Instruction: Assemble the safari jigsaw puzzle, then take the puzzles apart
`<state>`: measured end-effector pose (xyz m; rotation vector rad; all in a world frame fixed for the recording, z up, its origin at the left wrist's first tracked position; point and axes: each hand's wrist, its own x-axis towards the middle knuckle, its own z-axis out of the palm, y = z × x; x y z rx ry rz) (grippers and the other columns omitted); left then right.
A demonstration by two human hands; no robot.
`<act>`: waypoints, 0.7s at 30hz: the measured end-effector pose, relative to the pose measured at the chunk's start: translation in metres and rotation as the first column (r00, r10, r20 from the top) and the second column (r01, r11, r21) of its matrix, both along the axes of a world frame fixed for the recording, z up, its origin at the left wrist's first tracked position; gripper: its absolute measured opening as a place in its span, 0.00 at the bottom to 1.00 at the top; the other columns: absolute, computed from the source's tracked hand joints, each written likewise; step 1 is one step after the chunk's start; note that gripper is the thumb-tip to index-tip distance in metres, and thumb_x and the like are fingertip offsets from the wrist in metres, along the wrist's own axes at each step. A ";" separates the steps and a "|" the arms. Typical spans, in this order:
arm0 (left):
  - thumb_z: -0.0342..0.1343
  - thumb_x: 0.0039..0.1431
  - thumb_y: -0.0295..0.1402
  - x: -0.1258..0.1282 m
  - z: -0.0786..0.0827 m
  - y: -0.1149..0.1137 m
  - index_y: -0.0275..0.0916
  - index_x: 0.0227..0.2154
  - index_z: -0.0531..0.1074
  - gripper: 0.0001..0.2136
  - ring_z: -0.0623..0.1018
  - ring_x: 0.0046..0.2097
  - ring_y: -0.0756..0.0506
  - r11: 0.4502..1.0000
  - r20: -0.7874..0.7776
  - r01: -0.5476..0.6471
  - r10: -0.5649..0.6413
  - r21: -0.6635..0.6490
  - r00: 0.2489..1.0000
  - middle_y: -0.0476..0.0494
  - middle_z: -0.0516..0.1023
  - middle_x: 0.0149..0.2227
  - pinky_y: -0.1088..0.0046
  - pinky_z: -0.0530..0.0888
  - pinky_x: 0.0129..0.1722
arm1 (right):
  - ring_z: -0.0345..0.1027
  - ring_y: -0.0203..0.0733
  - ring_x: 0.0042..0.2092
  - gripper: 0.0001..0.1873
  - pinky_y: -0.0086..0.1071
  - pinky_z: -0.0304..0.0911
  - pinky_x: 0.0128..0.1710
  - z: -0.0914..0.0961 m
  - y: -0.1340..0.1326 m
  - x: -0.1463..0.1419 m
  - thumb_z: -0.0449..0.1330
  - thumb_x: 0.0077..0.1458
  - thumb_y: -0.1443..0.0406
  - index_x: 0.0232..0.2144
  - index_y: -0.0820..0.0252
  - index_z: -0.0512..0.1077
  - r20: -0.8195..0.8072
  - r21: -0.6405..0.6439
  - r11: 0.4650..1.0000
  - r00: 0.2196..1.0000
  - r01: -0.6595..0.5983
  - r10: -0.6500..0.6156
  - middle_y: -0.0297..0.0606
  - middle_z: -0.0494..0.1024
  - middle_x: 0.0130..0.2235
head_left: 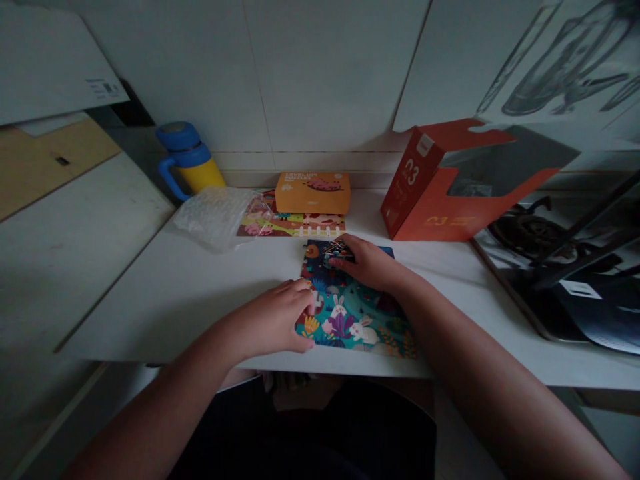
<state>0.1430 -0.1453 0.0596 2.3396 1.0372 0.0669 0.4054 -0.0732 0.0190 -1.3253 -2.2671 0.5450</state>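
Observation:
A jigsaw puzzle (350, 323) with white rabbits, flowers and a dark blue top lies flat near the table's front edge. My left hand (283, 317) rests at its left edge, thumb apart from the bent fingers, with nothing visible in it. Over the puzzle's upper part is my right hand (367, 263). Its thumb and fingers close around a small patterned puzzle piece (334, 252) with pale edges; whether there is more than one piece is hard to tell. The right wrist and forearm cover some of the puzzle's right side.
Behind the puzzle, an orange puzzle box (313, 193) stands by a farm-picture sheet (320, 225). Bubble wrap (215, 217) and a blue-and-yellow bottle (193, 160) stand left. At right are an open red carton (440, 193) and a gas stove (545, 267).

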 end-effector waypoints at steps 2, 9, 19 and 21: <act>0.71 0.49 0.34 0.001 0.001 -0.001 0.42 0.38 0.70 0.16 0.75 0.49 0.41 1.000 -0.006 -0.008 0.008 0.004 1.000 0.47 0.73 0.46 0.67 0.71 0.47 | 0.72 0.48 0.43 0.14 0.35 0.62 0.42 -0.001 0.000 0.000 0.60 0.67 0.53 0.45 0.56 0.68 0.007 -0.002 1.000 1.000 -0.001 0.001 0.43 0.79 0.45; 0.68 0.56 0.31 -0.002 -0.007 -0.014 0.41 0.45 0.71 0.15 0.76 0.54 0.40 0.994 0.004 0.016 -0.017 0.106 1.000 0.43 0.75 0.53 0.66 0.72 0.54 | 0.72 0.48 0.43 0.15 0.35 0.61 0.42 0.000 0.000 0.001 0.60 0.67 0.53 0.45 0.57 0.68 0.011 0.000 1.000 1.000 -0.011 0.011 0.44 0.79 0.45; 0.62 0.64 0.29 0.005 -0.005 -0.033 0.37 0.48 0.73 0.11 0.78 0.46 0.39 0.781 -0.271 0.338 -0.224 0.525 0.936 0.42 0.80 0.45 0.59 0.75 0.46 | 0.72 0.48 0.43 0.15 0.35 0.61 0.43 -0.001 0.000 0.000 0.61 0.67 0.53 0.46 0.57 0.69 0.013 -0.001 1.000 1.000 -0.008 0.008 0.44 0.79 0.46; 0.58 0.66 0.28 0.004 -0.010 -0.035 0.37 0.47 0.73 0.09 0.78 0.44 0.39 0.708 -0.304 0.383 -0.243 0.593 0.921 0.41 0.80 0.43 0.59 0.75 0.44 | 0.72 0.47 0.43 0.15 0.35 0.61 0.42 -0.001 0.000 0.000 0.61 0.67 0.53 0.46 0.57 0.69 0.020 0.000 1.000 1.000 -0.008 0.008 0.43 0.79 0.46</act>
